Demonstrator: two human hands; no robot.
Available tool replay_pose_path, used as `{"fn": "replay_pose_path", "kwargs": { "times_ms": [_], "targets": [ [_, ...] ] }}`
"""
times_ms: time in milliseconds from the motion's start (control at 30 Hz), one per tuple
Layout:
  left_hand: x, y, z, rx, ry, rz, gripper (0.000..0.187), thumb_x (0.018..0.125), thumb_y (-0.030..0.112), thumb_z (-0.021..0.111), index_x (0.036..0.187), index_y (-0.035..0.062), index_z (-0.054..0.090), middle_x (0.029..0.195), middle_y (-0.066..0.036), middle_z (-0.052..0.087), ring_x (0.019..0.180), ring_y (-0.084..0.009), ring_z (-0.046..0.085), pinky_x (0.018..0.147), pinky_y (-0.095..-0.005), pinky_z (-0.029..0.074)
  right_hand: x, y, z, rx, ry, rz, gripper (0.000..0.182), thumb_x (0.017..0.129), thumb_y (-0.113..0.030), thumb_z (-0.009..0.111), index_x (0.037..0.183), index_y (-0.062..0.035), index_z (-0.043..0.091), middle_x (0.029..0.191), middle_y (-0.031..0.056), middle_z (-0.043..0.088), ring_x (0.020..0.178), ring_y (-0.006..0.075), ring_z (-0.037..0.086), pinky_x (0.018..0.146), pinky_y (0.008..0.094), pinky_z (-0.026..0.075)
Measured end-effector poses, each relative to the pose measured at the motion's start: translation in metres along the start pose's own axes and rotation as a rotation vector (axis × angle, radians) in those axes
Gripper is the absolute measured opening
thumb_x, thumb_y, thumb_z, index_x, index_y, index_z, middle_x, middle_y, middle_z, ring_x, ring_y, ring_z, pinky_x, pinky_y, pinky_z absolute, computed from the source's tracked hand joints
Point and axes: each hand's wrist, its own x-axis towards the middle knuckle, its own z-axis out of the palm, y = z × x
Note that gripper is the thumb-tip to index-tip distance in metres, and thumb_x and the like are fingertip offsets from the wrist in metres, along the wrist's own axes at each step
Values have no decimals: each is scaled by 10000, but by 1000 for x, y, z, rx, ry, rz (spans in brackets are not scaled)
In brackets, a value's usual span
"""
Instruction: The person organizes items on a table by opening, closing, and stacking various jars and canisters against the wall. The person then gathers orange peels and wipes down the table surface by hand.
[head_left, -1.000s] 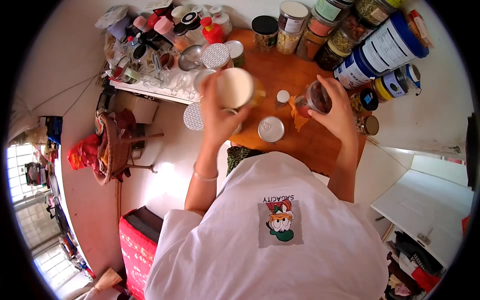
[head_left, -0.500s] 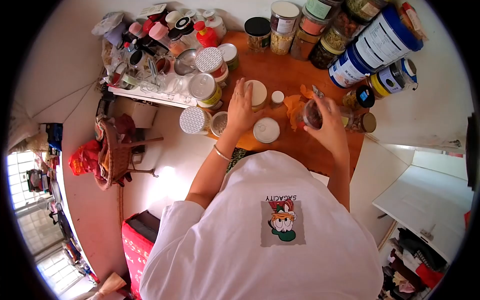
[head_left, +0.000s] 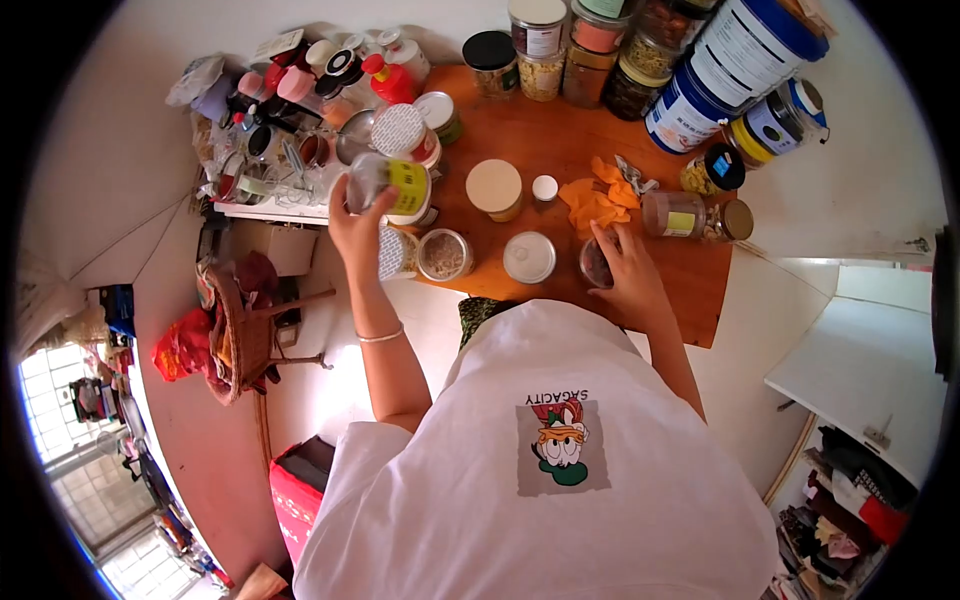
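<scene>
My left hand point(head_left: 360, 225) grips a clear jar with a yellow label point(head_left: 407, 187), tilted on its side above the stacked cans at the table's left edge. My right hand point(head_left: 632, 275) is curled round a small jar with dark contents point(head_left: 595, 263), which is on the table near the front edge; the fingers partly cover it. Between the hands are an open jar of pale, flaky contents point(head_left: 445, 255), a round silver-lidded can point(head_left: 529, 258), a cream-lidded jar point(head_left: 494, 188) and a small white-capped bottle point(head_left: 544, 188).
An orange cloth point(head_left: 597, 200) lies beyond my right hand, beside a clear jar lying on its side point(head_left: 672, 214). Filled jars point(head_left: 541, 75) and big blue-white tubs point(head_left: 690, 115) line the back and right. Bottles and a red pump bottle point(head_left: 390, 80) crowd the left.
My left hand has moved left from the cream-lidded jar and lifted the yellow-labelled jar. My right hand has lowered the dark-filled jar towards the front of the table.
</scene>
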Motion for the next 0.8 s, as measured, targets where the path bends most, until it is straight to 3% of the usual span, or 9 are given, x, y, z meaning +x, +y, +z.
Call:
{"fn": "replay_pose_path", "kwargs": {
  "times_ms": [133,200,333,433,500,533,600,700,800],
  "targets": [
    [0,27,10,-296,-54,-142,737,755,88,804,1366,-76,426,1215,-168,570,1059,-226,599,901,-292,478,-1,2,4,-6,2,0,1003,638,-262,869,1484,-150,341,1374,187,406,1224,384,461,977,445,448],
    [-3,37,38,-271,-120,48,814,711,130,836,1379,-61,412,1277,-193,526,1108,-241,573,916,-334,481,1,-1,8,-6,4,43,1019,640,-274,870,1491,-155,324,1417,203,377,1245,395,449,993,450,440],
    [-1,45,104,389,-245,439,940,545,176,880,1336,-60,429,1200,-220,523,1111,-348,529,945,-427,451,3,-1,6,-28,-25,42,1011,650,-274,864,1494,-156,320,1433,216,360,1250,409,441,1007,461,431],
    [-18,55,146,340,-313,642,929,531,106,832,1350,-34,416,1204,-235,502,1113,-410,493,963,-448,436,7,-3,-1,-86,6,16,1010,669,-271,853,1501,-140,296,1456,219,348,1269,410,427,1033,465,411],
    [-36,66,162,367,-441,745,1014,543,148,857,1410,-11,357,1256,-245,498,1161,-422,494,977,-455,444,12,-4,-5,146,294,-98,1034,664,-262,857,1500,-95,272,1470,223,342,1281,405,419,1053,468,391],
    [-50,75,167,359,-531,776,1025,548,153,854,1421,-16,343,1280,-257,493,1178,-435,489,987,-454,443,15,-7,-8,145,296,-91,1034,664,-262,857,1500,-95,272,1470,223,342,1281,405,419,1053,468,391],
    [-76,87,174,314,-744,638,1026,581,180,847,1436,-25,318,1321,-280,482,1199,-451,485,1009,-457,431,27,-14,-16,116,570,-107,1061,647,-229,865,1497,-61,252,1446,219,388,1269,400,437,1044,476,388],
    [-92,104,169,231,-834,626,1008,620,248,860,1430,-28,326,1329,-282,487,1228,-445,479,1028,-458,418,41,-18,-23,169,765,-121,1045,635,-191,865,1484,-41,277,1380,219,456,1232,399,470,1021,483,397],
    [-73,107,156,10,-940,487,978,635,306,877,1408,-18,373,1349,-262,487,1256,-412,476,1041,-447,407,47,-17,-30,246,703,-121,1007,638,-173,855,1473,-39,308,1315,216,502,1203,391,494,1007,477,403]
  ]
}}
